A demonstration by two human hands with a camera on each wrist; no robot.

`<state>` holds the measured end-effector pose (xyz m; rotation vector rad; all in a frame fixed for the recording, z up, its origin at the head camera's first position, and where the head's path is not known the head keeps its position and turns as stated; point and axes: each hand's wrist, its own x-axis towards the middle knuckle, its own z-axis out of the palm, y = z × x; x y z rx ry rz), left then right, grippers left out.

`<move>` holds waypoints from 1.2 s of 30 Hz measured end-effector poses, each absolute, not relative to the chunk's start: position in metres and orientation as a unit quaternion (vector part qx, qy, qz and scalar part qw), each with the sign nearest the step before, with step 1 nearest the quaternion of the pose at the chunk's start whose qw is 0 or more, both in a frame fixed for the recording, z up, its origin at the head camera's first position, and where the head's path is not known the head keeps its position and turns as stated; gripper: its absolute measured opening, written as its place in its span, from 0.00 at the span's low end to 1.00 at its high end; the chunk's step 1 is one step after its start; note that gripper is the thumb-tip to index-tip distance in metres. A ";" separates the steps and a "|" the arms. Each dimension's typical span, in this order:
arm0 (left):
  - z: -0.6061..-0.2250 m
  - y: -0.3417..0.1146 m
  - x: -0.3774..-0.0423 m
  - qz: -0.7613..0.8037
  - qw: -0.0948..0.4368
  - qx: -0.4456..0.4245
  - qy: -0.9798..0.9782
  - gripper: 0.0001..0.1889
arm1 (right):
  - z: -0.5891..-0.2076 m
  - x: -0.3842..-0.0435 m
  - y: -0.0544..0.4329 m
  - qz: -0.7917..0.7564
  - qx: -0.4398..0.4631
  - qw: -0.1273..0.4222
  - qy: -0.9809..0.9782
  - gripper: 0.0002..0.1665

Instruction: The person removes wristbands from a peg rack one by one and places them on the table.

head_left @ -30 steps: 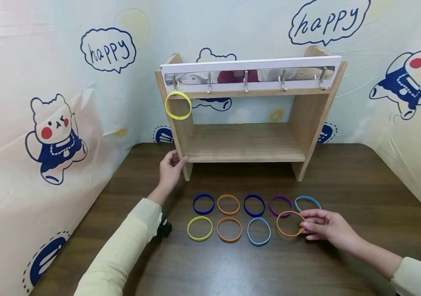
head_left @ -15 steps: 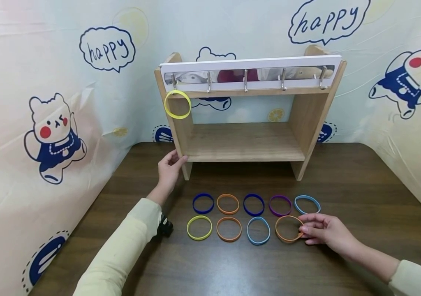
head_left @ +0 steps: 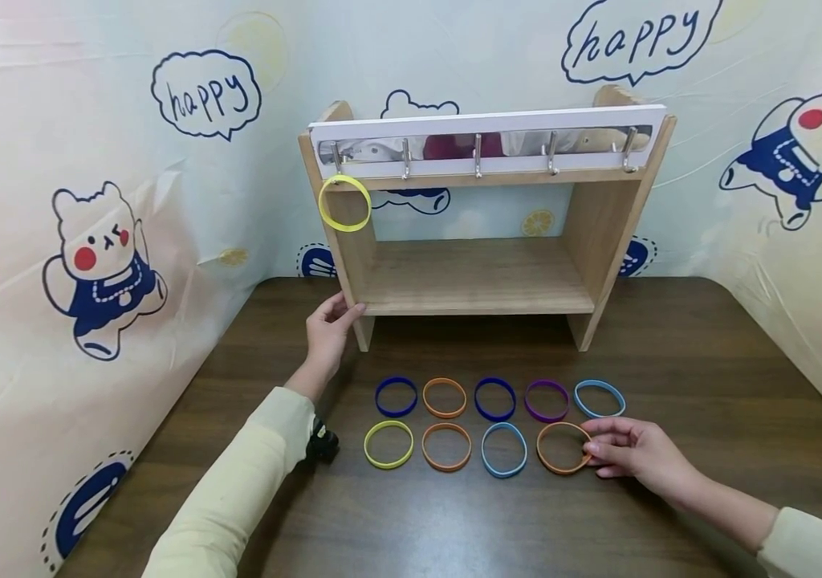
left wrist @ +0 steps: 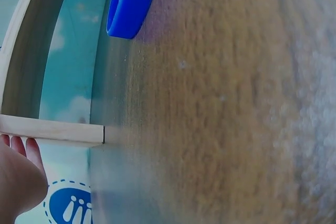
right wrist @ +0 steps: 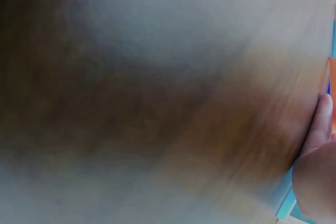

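In the head view my left hand [head_left: 326, 337] grips the left side panel of a wooden shelf rack [head_left: 479, 277], thumb in front and fingers behind it. My right hand [head_left: 638, 449] pinches the right edge of an orange silicone wristband [head_left: 563, 472], which lies at the right end of the front row on the table. A yellow wristband [head_left: 346, 229] hangs from the leftmost hook of the rack. Just behind my right fingers lies a light blue wristband [head_left: 579, 401], with a purple wristband [head_left: 547, 419] to its left. The left wrist view also shows my left fingers [left wrist: 32, 153] at the panel.
The front row also holds a yellow-green wristband [head_left: 388, 466], another orange one and a second light blue wristband [head_left: 503, 474]. Behind them lie two dark blue wristbands and one more orange one. A white hook rail [head_left: 486, 116] spans the rack's top. Printed cloth surrounds the table [head_left: 425, 534].
My right hand has lowered the orange wristband slightly toward me, away from the purple one, into line with the front row. My left hand keeps its hold on the rack.
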<state>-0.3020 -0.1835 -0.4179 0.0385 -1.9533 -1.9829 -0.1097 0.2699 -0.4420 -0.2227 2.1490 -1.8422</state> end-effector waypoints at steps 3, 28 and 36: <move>-0.418 -0.183 -0.302 -0.700 0.180 0.015 -0.691 0.24 | -0.441 -0.109 0.269 -0.636 -0.076 0.144 0.755 0.27; -0.419 -0.184 -0.301 -0.698 0.179 0.008 -0.694 0.23 | -0.439 -0.112 0.267 -0.586 -0.071 0.140 0.795 0.26; -0.417 -0.185 -0.301 -0.711 0.167 0.006 -0.683 0.23 | -0.437 -0.113 0.267 -0.582 -0.070 0.144 0.797 0.26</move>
